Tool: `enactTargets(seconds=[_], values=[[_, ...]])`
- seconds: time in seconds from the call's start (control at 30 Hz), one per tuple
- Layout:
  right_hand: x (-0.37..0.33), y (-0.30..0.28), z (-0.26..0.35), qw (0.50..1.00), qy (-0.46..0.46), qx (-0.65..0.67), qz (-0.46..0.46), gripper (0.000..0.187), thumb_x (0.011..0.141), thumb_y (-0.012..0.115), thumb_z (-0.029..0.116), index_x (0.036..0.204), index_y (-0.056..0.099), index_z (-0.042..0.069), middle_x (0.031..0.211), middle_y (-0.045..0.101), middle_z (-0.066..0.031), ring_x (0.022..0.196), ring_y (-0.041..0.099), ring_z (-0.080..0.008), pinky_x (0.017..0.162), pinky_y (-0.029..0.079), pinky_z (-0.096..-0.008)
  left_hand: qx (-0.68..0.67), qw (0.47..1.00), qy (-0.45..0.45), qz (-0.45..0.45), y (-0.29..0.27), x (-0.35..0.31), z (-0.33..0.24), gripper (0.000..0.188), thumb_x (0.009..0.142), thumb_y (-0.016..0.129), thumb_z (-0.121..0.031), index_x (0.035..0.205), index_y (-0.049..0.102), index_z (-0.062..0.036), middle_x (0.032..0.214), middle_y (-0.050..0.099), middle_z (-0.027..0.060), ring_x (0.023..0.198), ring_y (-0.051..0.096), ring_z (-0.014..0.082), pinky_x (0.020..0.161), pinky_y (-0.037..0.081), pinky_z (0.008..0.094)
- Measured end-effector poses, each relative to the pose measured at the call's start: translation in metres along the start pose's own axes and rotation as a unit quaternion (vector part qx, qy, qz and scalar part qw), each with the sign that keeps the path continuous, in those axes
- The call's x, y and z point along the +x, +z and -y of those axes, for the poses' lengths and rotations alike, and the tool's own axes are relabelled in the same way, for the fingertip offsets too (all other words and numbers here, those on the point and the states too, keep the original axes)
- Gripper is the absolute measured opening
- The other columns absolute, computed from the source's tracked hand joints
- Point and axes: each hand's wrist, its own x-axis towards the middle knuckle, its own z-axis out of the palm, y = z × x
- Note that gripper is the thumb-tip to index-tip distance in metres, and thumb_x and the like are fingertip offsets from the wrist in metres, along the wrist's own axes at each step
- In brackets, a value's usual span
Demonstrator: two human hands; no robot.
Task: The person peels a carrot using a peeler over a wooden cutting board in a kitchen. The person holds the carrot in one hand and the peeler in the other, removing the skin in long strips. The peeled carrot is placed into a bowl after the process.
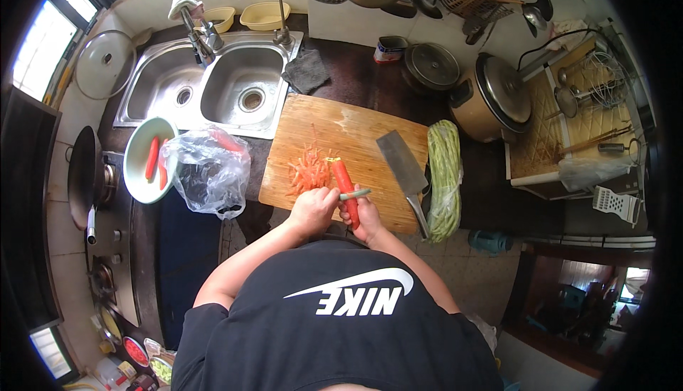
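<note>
My left hand [315, 211] is closed round a peeler [358, 194], which lies crosswise over a carrot [343, 176]. The carrot is gripped near its lower end by my right hand [366, 219], its pale cut top pointing away from me. Both hands are over the near edge of a wooden cutting board [348, 117]. A loose heap of orange peelings [309, 167] lies on the board just beyond my left hand. To the right, a cleaver [402, 165] rests on the board, its handle towards me.
Right of the board lies a bundle of long green beans [445, 181]. On the left are a pale green bowl [135, 170] with carrots and a clear plastic bag [206, 174]. A double sink [206, 124], grey cloth [306, 71], lidded pot [431, 66] and rice cooker [491, 99] stand farther back.
</note>
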Motion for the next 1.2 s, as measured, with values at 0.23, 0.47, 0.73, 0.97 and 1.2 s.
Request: enactTargets(seconds=[0.23,0.47,0.73,0.97,1.2], values=[[-0.009,-0.001,0.004,0.999,0.023,0.004,0.029,0.04,0.094,0.037,0.047,0.104,0.047,0.009,0.063,0.048,-0.0041,0.046,0.043,-0.0083,0.037,0.031,-0.0186,0.087,0.99,-0.1,-0.058,-0.004,0.009,0.039,0.01,0.081,0.058,-0.016,0.082,0.051,-0.0084,0.067,0.053,0.0089,0.058,0.057,0.0267,0.051,0.046,0.0382],[-0.013,-0.003,0.004,1.0,0.014,-0.003,0.025,0.041,0.094,0.038,0.047,0.104,0.047,0.008,0.063,0.048,-0.0042,0.046,0.043,-0.0077,0.036,0.03,-0.0181,0.098,0.977,-0.184,-0.053,-0.003,-0.001,0.07,0.014,0.085,0.055,-0.02,0.085,0.05,-0.0071,0.07,0.057,0.0126,0.062,0.058,0.0299,0.053,0.047,0.0405],[-0.01,-0.002,0.004,0.999,-0.006,-0.031,-0.002,0.04,0.095,0.036,0.046,0.102,0.047,0.008,0.064,0.047,-0.0037,0.048,0.043,-0.0086,0.038,0.031,-0.0183,0.098,0.97,-0.221,-0.033,-0.004,-0.013,0.062,0.016,0.087,0.054,-0.021,0.086,0.051,-0.006,0.071,0.058,0.0123,0.062,0.059,0.0289,0.054,0.047,0.0385],[-0.007,0.005,-0.003,0.994,-0.071,-0.076,-0.04,0.038,0.094,0.039,0.044,0.096,0.049,0.008,0.063,0.051,-0.0044,0.046,0.046,-0.0078,0.037,0.034,-0.0187,0.019,0.999,-0.019,-0.021,-0.008,-0.003,0.008,0.013,0.08,0.058,-0.015,0.089,0.053,-0.0075,0.066,0.052,0.0078,0.059,0.056,0.0248,0.052,0.045,0.0362],[-0.014,0.003,0.005,0.998,-0.017,-0.061,-0.019,0.037,0.095,0.038,0.044,0.095,0.049,0.009,0.062,0.05,-0.0041,0.045,0.045,-0.0078,0.036,0.033,-0.0186,0.105,0.986,-0.124,-0.038,-0.005,0.001,0.044,0.014,0.083,0.057,-0.019,0.088,0.051,-0.0077,0.069,0.054,0.0078,0.061,0.057,0.0245,0.052,0.047,0.0354]])
